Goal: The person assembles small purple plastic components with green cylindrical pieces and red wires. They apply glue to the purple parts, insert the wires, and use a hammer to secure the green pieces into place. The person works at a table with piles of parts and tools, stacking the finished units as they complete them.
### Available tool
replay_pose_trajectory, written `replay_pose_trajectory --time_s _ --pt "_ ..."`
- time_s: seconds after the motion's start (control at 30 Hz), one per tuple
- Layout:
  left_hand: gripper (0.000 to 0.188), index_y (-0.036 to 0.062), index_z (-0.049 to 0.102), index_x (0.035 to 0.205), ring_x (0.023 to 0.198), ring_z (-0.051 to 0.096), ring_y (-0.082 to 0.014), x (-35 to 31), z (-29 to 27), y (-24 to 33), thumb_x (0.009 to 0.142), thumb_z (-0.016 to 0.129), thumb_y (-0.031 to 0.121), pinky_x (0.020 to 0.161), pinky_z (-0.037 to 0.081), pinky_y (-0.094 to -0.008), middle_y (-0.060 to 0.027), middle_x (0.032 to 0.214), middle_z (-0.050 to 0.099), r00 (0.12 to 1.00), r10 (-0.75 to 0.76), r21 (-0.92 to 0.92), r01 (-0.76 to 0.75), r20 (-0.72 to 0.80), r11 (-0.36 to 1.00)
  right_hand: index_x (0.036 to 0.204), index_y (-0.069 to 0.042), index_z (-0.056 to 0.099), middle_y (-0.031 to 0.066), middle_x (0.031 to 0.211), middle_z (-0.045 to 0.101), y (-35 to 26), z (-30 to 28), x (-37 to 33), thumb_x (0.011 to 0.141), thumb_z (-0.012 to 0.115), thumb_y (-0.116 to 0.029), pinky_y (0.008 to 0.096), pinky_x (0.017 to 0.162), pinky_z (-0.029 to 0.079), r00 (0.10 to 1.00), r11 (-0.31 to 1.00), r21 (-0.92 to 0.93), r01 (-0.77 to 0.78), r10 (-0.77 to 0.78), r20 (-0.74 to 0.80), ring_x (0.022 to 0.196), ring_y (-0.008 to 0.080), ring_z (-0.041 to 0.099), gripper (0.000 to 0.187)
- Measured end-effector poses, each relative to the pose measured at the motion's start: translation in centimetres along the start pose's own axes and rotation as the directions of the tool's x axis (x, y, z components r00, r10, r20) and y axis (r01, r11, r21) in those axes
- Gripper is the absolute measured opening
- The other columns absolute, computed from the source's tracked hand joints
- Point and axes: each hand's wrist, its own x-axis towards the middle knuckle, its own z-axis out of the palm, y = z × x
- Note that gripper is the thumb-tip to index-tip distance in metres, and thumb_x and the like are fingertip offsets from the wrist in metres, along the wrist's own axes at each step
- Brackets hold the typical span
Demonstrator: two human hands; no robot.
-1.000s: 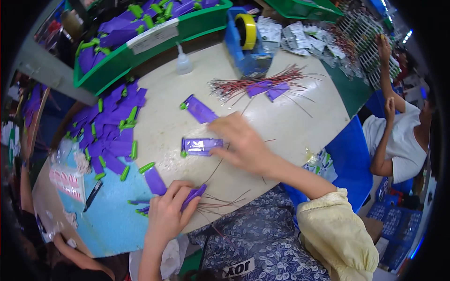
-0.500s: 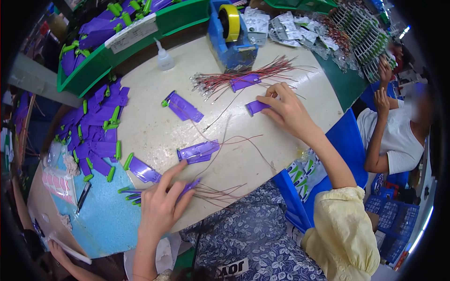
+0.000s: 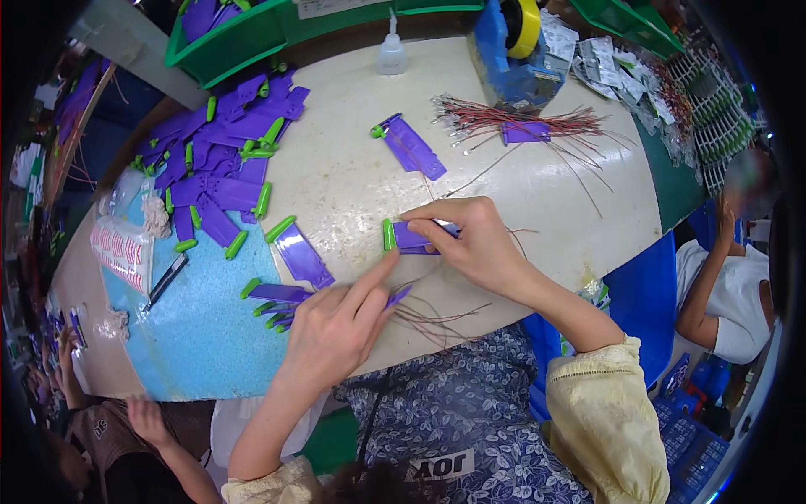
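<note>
Crowded workshop, with a cream, slightly scuffed counter (image 3: 353, 185) curving off toward the far bins. Taking the purple strip with the green end cap (image 3: 409, 237) in the middle of the counter as the landmark, nearest the person is a loose bunch of thin red and dark wires (image 3: 437, 315), just below that strip. The left hand (image 3: 336, 332) sits below and left of it: forefinger stretched out so the tip nearly meets the strip's green cap, while the other fingers pinch a small purple piece (image 3: 395, 296) with the wires trailing from it. The right hand (image 3: 474, 244) lies right on the strip, fingers pressed flat over its right half, pinning it to the counter, not closed around it.

Looks like early-to-middle going: one flat plastic strip is being worked. Left of the strip, a few loose ones lie on a speckled blue mat (image 3: 210, 336). Further up and left is a big heap of purple strips (image 3: 222, 164), glossy, with rounded green caps. Above the landmark lies a single strip (image 3: 411, 147), and above-right a fan of red wires (image 3: 520, 126) waits beside a blue tape dispenser (image 3: 512, 59). Green bins (image 3: 277, 34) sit at the far edge, so plenty seems left.
</note>
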Motion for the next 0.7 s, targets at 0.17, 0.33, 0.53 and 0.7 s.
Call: replay_pose_trajectory --time_s 0.17,0.33,0.53,0.7 --pt "0.021 0.0026 0.054 0.094 0.068 0.067 -0.0252 0.8 0.7 -0.6 0.087 0.07 0.015 0.061 0.054 -0.037 -0.0115 0.132 0.063 0.999 -0.051 -0.052 0.052 0.017 0.997 0.103 -0.002 0.071 0.0141 0.081 0.068 -0.6 0.4 0.1 0.082 0.074 -0.006 0.0388 0.067 0.05 0.93 0.858 -0.386 0.338 -0.368 -0.006 0.071 0.03 0.065 0.022" --pt "0.029 0.0015 0.06 0.114 0.076 0.069 -0.0322 -0.3 0.0 -0.6 0.089 0.069 0.012 0.063 0.053 -0.0406 -0.0194 0.118 0.068 0.977 -0.208 -0.159 0.214 0.051 0.964 0.1 -0.003 0.059 0.007 0.082 0.064 -1.2 0.5 -0.6 0.079 0.076 -0.001 0.0329 0.072 0.047 0.999 0.996 -0.068 0.05 -0.051 -0.001 0.074 0.0246 0.062 0.027" --pt "0.034 0.0 0.058 0.124 0.081 0.073 -0.0301 1.6 -1.4 0.1 0.093 0.066 0.01 0.069 0.053 -0.0352 -0.0174 0.094 0.072 0.954 -0.293 -0.558 0.205 -0.072 0.804 0.103 -0.005 0.052 0.0007 0.083 0.065 -3.3 -0.1 -1.7 0.075 0.081 0.004 0.0248 0.074 0.046 0.961 0.84 0.474 -0.264 0.189 0.2 0.079 0.0059 0.058 0.042" --pt "0.032 0.0044 0.061 0.117 0.068 0.07 -0.0342 2.0 0.9 0.4 0.089 0.072 0.017 0.06 0.051 -0.0395 -0.0173 0.08 0.069 0.932 -0.308 -0.589 0.143 -0.189 0.795 0.101 -0.004 0.055 0.0022 0.083 0.066 -3.0 -0.5 -2.5 0.074 0.084 0.001 0.0231 0.074 0.047 0.962 0.868 0.416 -0.27 0.231 0.143 0.079 0.0066 0.059 0.04"
